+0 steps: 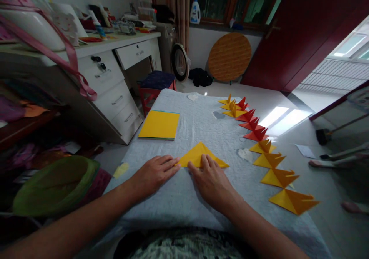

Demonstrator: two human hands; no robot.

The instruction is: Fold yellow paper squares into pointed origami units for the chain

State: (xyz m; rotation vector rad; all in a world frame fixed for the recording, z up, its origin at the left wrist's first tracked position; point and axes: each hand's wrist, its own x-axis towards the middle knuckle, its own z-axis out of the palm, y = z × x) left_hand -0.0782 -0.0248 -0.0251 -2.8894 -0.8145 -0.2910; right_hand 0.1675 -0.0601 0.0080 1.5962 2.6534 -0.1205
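Note:
A yellow paper folded into a triangle [197, 154] lies on the grey cloth-covered table [201, 124]. My left hand [154, 172] lies flat beside it, fingertips touching its left corner. My right hand [211, 180] presses flat on the triangle's lower edge, fingers stretched out over the paper. Neither hand grips anything.
A stack of yellow square sheets [160, 125] lies at the back left. A curved row of several folded yellow and red paper pieces [263, 147] runs along the right edge. A white desk with drawers [115, 86] and a red stool [155, 87] stand to the left.

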